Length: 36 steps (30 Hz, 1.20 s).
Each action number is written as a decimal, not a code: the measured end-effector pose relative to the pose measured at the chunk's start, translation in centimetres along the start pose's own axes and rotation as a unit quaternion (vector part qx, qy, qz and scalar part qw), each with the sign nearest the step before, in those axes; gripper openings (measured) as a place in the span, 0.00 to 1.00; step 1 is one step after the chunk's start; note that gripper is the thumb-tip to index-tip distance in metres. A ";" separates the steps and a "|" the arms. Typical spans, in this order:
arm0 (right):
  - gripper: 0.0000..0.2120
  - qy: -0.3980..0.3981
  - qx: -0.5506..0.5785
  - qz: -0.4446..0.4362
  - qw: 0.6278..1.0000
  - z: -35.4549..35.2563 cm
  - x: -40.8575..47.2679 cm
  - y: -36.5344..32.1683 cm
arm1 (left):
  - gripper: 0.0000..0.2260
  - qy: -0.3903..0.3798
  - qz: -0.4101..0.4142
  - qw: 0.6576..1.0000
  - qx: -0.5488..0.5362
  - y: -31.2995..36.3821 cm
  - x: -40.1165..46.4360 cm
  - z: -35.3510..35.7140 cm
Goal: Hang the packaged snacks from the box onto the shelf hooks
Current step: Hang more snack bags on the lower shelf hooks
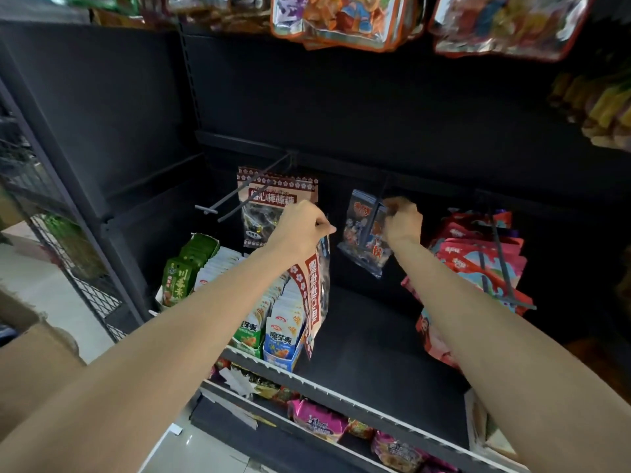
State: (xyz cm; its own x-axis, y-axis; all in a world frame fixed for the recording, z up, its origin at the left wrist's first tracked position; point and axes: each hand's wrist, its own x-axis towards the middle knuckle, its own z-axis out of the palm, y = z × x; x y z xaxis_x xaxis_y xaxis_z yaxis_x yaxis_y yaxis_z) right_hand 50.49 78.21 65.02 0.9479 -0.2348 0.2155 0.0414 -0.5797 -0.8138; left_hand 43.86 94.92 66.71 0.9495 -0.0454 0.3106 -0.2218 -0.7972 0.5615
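Note:
My left hand (300,227) pinches the top of a red-and-white snack bag (316,291), which hangs down from it in front of the shelf. A matching bag (269,203) hangs on the left double hook (239,196). My right hand (403,220) grips the top of a small blue-and-clear snack pack (362,237) at the middle hook (382,189), whose thin black rod runs back to the rail. Whether the pack's hole is on the hook is hidden by my fingers.
Red and pink packs (478,261) crowd the right hook. Display boxes of green and blue-white sachets (259,322) stand on the shelf below left. Clear bags (341,18) hang overhead. A cardboard box (30,322) sits at the far left. Pink packets (317,418) lie on the lower shelf.

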 end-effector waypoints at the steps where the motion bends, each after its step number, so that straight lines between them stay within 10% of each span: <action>1: 0.18 -0.031 0.002 0.002 1.000 0.0 0.2 0.2 | 0.09 0.005 0.004 1.000 -0.001 -0.1 -0.1 -0.1; 8: 0.18 0.001 -0.029 -0.001 1.000 1.8 -6.1 3.4 | 0.08 -0.044 0.038 0.998 0.002 -1.4 -1.7 -1.3; 15: 0.46 -0.386 0.212 0.041 0.897 3.5 -10.5 0.6 | 0.05 -0.082 0.079 0.993 0.032 -2.0 -3.7 -3.5; 22: 0.09 -0.331 0.336 0.064 0.879 6.0 -12.3 -0.7 | 0.15 -0.024 -0.009 0.997 0.072 -6.1 -7.0 -6.6; 28: 0.06 -0.226 0.443 0.172 0.850 8.4 -13.5 -1.3 | 0.20 0.118 -0.208 0.959 -0.153 -10.6 -10.3 -6.7; 34: 0.03 -0.211 0.488 0.238 0.813 8.5 -13.6 -1.0 | 0.05 0.106 -0.183 0.961 -0.177 -11.7 -11.1 -6.2; 36: 0.11 -0.196 0.432 0.226 0.851 8.2 -13.3 -0.8 | 0.03 0.112 -0.149 0.972 -0.142 -11.7 -10.8 -6.5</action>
State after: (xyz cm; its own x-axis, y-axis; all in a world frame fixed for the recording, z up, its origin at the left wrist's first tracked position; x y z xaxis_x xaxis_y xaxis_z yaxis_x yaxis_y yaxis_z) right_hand 40.39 88.15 58.36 0.9542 0.0942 -0.2839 -0.2990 0.3296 -0.8955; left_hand 34.81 108.65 61.77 0.9161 0.3187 0.2432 -0.0276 -0.5552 0.8312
